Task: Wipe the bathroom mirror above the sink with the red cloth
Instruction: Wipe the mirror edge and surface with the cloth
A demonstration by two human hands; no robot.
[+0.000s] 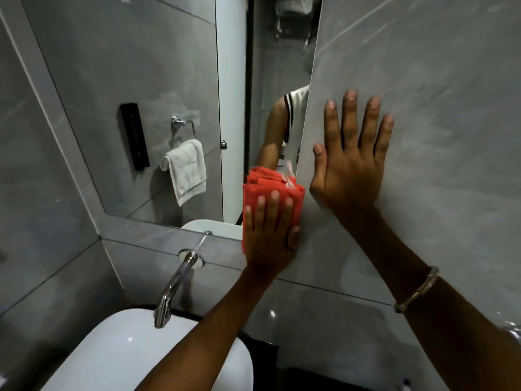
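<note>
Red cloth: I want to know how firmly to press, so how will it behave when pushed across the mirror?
The red cloth looks soft and floppy: it sits in bunched folds, so it would likely sag if lifted. Pressed flat under the left hand, it probably slides easily over the smooth mirror. It seems light for its bulk.

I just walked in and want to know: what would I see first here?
The bright red cloth jumps out, pressed by the left hand against the mirror at its lower right corner. Beside it, the right hand lies flat on the grey wall. A white sink sits below.
</note>
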